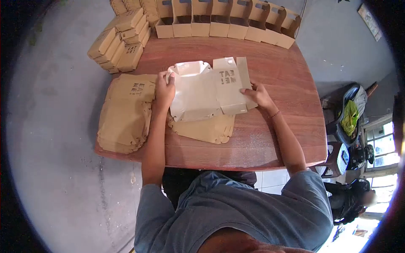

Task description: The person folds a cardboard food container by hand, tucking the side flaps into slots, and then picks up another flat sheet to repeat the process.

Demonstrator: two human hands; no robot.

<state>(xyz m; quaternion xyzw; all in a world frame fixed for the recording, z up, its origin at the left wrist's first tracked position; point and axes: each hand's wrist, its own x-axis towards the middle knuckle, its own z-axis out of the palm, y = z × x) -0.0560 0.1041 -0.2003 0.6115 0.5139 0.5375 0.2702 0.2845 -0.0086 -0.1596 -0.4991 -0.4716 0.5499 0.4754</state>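
An unfolded cardboard box blank is held up over the table, its pale shiny inner side facing me. Cut-out letters show mirrored near its right part, and several edge flaps are bent up. My left hand pinches its left edge, thumb on top. At the right edge, my right hand grips a side flap with thumb over and fingers beneath. Under the held piece lies another flat brown blank, partly hidden. A stack of flat blanks with cut-out letters rests left of my left hand.
Folded boxes are piled at the table's back left corner. A row of brown carriers with handle holes lines the back edge of the wooden table. To the right are a stool, a green bag and another person.
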